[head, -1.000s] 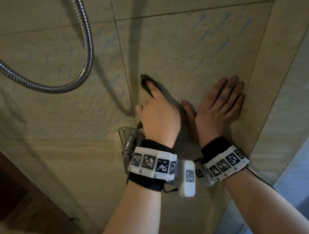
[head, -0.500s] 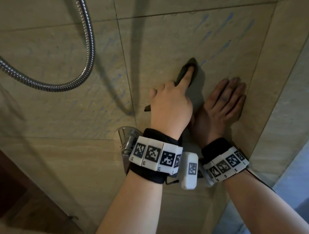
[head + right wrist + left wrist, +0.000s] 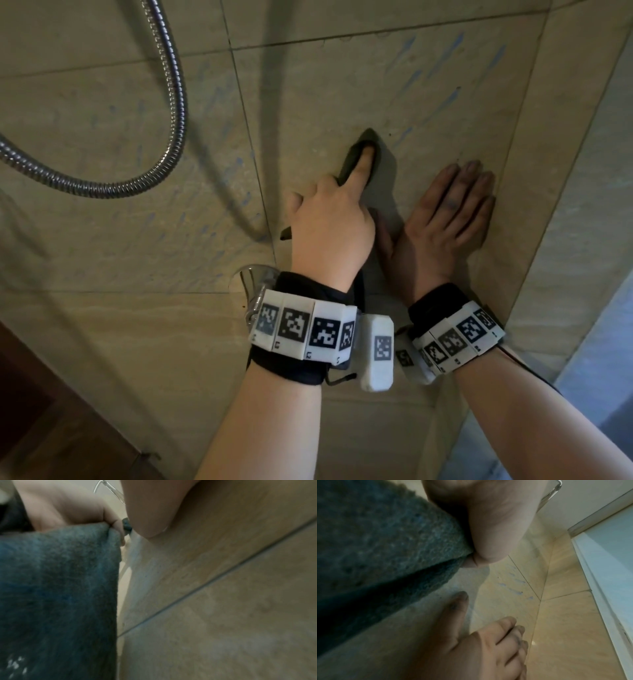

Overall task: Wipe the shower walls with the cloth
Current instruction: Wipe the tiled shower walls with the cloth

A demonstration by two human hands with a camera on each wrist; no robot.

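Left hand (image 3: 330, 222) grips the dark cloth (image 3: 359, 156), forefinger pinning it to the tiled wall (image 3: 428, 102), likely for scrubbing pressure. Right hand (image 3: 445, 212) lies flat, fingers spread, apparently bracing.

A ribbed metal shower hose (image 3: 173, 102) hangs in a loop at the upper left, coming down from the top edge, curving and running out past the left edge. Below it, a shiny chrome fitting (image 3: 255, 287) stands out from a round hole. A dark brown wooden surface (image 3: 44, 421) fills the lower left corner. At the right edge runs a pale blue-white panel (image 3: 607, 555) with a light frame, seen in the left wrist view.
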